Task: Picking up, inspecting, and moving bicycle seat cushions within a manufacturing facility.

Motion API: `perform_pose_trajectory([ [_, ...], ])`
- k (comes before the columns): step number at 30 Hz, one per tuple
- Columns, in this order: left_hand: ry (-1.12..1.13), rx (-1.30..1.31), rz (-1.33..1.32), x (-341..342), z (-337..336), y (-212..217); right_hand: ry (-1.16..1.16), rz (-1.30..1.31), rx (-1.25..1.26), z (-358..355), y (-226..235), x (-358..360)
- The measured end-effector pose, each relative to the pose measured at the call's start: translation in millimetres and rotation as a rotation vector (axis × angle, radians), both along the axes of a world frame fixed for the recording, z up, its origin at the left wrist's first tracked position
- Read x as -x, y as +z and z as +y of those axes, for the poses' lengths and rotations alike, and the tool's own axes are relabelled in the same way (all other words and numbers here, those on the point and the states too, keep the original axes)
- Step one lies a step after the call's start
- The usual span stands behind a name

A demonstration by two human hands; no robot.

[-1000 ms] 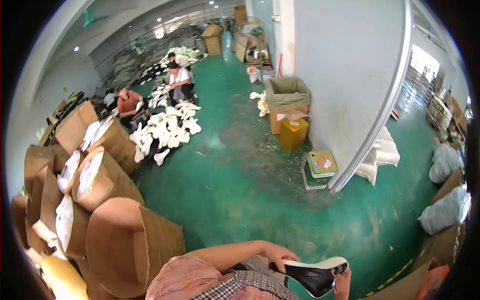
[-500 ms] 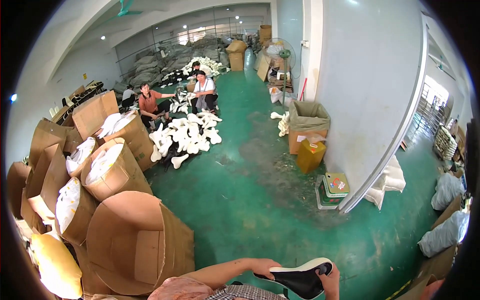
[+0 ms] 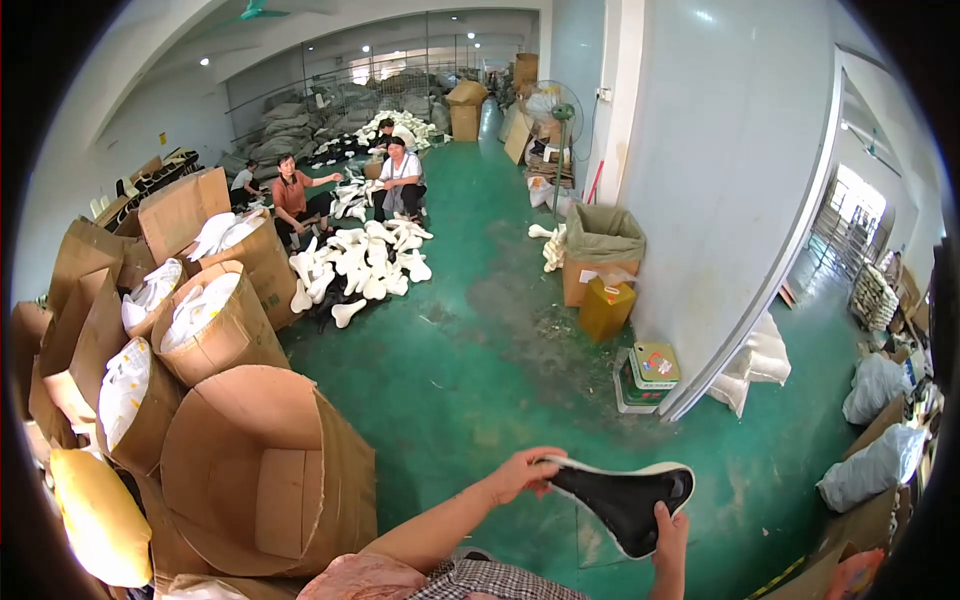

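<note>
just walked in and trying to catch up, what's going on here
A person holds a black, white-edged saddle-shaped piece above the green floor, left hand on its narrow tip, right hand at its wide end. An open cardboard box stands to the left. Farther off, a co-worker in an orange top and another in a white top sit low by a pile of white pieces.

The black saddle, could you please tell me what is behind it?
Green floor shows around the saddle, which the left hand and right hand hold; whatever is directly behind it is covered.
</note>
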State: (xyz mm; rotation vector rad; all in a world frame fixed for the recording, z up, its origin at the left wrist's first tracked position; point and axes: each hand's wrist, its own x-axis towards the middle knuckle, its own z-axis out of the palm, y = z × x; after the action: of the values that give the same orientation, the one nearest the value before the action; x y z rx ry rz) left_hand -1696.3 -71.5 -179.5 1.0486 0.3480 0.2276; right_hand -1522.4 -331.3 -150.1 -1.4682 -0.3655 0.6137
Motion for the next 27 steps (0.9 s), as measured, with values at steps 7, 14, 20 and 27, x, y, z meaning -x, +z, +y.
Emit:
perform_pose_trajectory([
  [7, 0.336, 0.566, -0.484, -75.9, -52.6, 77.7, -0.091, 0.271, -0.267, -12.5, -5.1, -6.0],
  [14, 0.352, 0.566, -0.268, -116.6, -106.1, 66.7, -0.176, 0.347, -0.354, -69.9, -40.4, -17.0],
  [20, 0.371, 0.523, -0.263, -125.0, -132.1, 70.2, -0.214, 0.300, -0.417, -89.7, -48.4, -20.7],
  [27, 0.579, 0.072, -0.466, -124.0, -141.5, 83.4, -0.169, 0.370, -0.446, -72.4, -35.6, -2.2],
])
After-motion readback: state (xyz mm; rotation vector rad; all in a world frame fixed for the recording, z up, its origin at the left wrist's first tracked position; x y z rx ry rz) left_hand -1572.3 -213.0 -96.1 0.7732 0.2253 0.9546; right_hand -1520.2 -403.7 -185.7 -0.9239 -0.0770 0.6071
